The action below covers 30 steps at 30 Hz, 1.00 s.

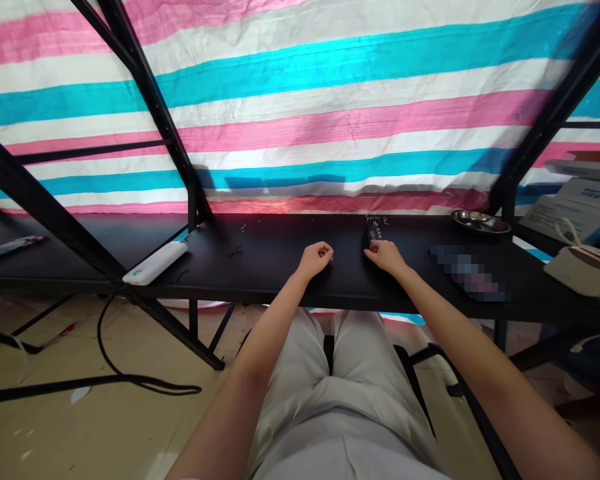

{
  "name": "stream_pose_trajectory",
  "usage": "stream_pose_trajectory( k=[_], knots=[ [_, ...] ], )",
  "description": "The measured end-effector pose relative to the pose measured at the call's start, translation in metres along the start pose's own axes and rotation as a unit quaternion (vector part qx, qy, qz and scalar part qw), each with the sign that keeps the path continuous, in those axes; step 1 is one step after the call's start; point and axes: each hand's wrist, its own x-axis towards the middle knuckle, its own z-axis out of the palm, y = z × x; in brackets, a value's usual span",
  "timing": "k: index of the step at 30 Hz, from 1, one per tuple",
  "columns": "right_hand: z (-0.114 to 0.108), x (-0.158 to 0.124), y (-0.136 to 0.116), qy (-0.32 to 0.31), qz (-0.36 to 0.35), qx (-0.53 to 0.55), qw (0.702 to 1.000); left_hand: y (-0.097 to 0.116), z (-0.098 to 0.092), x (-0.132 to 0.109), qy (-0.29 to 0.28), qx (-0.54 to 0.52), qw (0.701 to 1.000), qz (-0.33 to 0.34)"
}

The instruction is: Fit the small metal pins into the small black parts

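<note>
My left hand (317,259) rests over the black table (275,267) with its fingers curled in and the thumb against them. Whatever it may hold is too small or hidden to make out. To its right, my right hand (386,256) is closed at the near end of a small dark object with rows of grey rounded pieces (375,231). Its fingers cover part of that object. Several small pale hook-like bits (375,218) lie at the object's far end. The two hands are apart.
A white power strip (156,263) with a black cable lies left. Thin black scraps (237,251) lie nearer. Rightward are a round metal dish (481,222), a blurred flat object (467,272), a beige box-like item (584,270) and cartons (575,207). Black frame posts flank the table.
</note>
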Motion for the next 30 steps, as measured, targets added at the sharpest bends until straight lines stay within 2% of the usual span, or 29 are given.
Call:
stream_pose_trajectory(
  k=[6, 11, 16, 30],
  knots=[
    [-0.004, 0.002, -0.001, -0.025, 0.010, -0.016, 0.999, -0.002, 0.000, 0.000, 0.000, 0.000, 1.000, 0.003],
    [-0.013, -0.001, 0.006, -0.045, 0.045, -0.008, 0.998, -0.005, 0.001, 0.001, 0.001, 0.008, 1.000, 0.006],
    [-0.019, -0.011, 0.010, -0.015, 0.079, -0.021, 0.997, -0.004, 0.001, 0.001, 0.000, 0.008, 1.000, 0.006],
    [-0.011, -0.031, 0.013, 0.023, 0.085, -0.001, 0.996, -0.003, 0.002, 0.001, -0.011, 0.027, 1.000, 0.005]
  ],
)
